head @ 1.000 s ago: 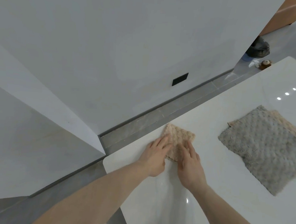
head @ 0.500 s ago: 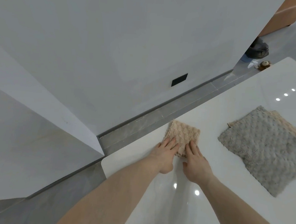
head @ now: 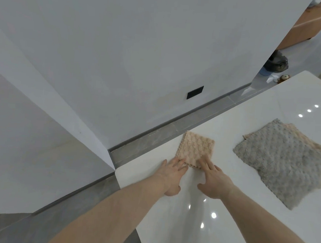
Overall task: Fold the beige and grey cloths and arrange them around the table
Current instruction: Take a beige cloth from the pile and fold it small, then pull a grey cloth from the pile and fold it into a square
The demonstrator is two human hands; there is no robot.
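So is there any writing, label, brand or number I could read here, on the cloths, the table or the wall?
None can be read.
Folded beige cloth: no tag or print shows.
Grey cloth: none either.
White table: only light reflections.
Black plate on the wall: blank.
Clutter on the floor: too small and blurred to tell.

A plain white wall (head: 142, 44) with a black rectangular wall plate (head: 195, 92) met a grey tiled floor (head: 154, 140); ceiling lights glared off the glossy white table (head: 243, 231), a wooden cabinet (head: 306, 27) beyond.
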